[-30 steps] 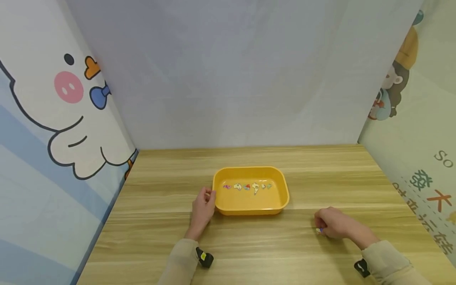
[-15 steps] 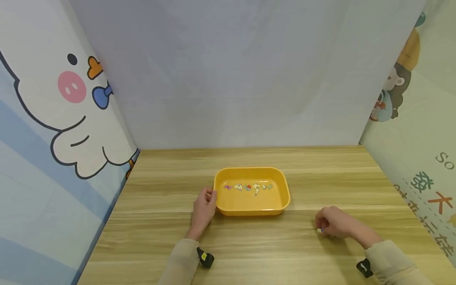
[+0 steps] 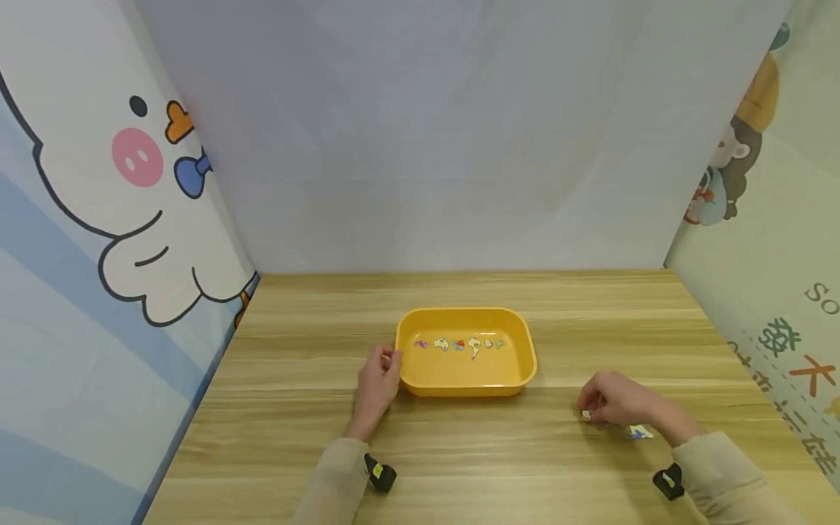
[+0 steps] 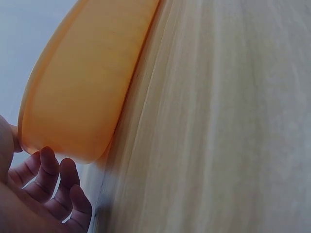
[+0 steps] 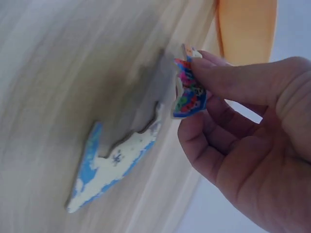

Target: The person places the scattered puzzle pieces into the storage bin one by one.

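A yellow plastic tray (image 3: 466, 389) sits mid-table, a row of several small printed puzzle pieces (image 3: 475, 347) lying on its floor. At the tray's left end my left hand (image 3: 378, 380) grips the rim, thumb at the edge and curled fingertips (image 4: 47, 158) against the outer wall. Right of the tray, my right hand (image 3: 620, 401) pinches a small multicoloured puzzle piece (image 5: 189, 97) between thumb and fingers, just above the table. Below that hand a larger white-and-blue puzzle piece (image 5: 116, 162) lies flat on the wood; in the head view the wrist partly covers it.
The wood-grain table (image 3: 459, 459) meets a plain pale backdrop (image 3: 420, 146) at its back edge. Printed cartoon panels stand along both sides. Each wrist carries a small black camera (image 3: 380, 474).
My right hand has lifted slightly from the table with the small puzzle piece, uncovering the white-and-blue one beneath. The left hand keeps its grip on the tray rim.
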Available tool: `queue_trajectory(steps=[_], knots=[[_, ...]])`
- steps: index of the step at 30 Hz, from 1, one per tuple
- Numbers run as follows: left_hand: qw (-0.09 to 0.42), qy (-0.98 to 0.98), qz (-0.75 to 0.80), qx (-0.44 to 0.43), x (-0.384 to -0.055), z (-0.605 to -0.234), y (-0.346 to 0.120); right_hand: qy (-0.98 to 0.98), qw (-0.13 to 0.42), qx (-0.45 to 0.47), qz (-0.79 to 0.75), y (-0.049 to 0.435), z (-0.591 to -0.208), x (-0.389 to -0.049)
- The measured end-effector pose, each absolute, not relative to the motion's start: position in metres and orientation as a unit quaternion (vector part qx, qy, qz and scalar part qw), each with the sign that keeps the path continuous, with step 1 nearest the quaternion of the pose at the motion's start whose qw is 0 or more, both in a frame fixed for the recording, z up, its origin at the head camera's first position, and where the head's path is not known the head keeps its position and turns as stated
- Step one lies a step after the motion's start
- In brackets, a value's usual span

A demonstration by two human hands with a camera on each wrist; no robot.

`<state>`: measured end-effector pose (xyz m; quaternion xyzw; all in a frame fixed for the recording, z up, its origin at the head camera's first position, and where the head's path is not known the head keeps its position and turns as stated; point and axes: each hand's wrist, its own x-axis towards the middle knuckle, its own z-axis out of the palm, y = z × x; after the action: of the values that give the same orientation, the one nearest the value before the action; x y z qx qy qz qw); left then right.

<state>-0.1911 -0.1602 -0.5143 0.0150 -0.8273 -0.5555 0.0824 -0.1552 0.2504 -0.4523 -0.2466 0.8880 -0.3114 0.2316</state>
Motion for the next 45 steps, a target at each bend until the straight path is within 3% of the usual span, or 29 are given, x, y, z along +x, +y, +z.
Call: queue_trajectory(steps=[9,17,26,33,45], knots=[[0.086,-0.831,-0.549,0.021,-0.192,-0.513,-0.162,0.902,0.213,-0.263,-0.268,0.238,-0.430,-0.167],[0.132,-0.829,-0.543,-0.001,-0.190,-0.515,-0.164,0.907,0.181,-0.297,-0.235,0.218,-0.403,-0.179],[0.082,-0.834,-0.544,0.029,-0.191,-0.512,-0.166,0.903,0.195,-0.276,-0.266,0.197,-0.388,-0.195],[0.082,-0.828,-0.554,0.026,-0.191,-0.510,-0.165,0.908,0.160,-0.277,-0.272,0.178,-0.380,-0.205],[0.082,-0.825,-0.559,0.024,-0.189,-0.511,-0.160,0.897,0.180,-0.269,-0.300,0.151,-0.385,-0.219]])
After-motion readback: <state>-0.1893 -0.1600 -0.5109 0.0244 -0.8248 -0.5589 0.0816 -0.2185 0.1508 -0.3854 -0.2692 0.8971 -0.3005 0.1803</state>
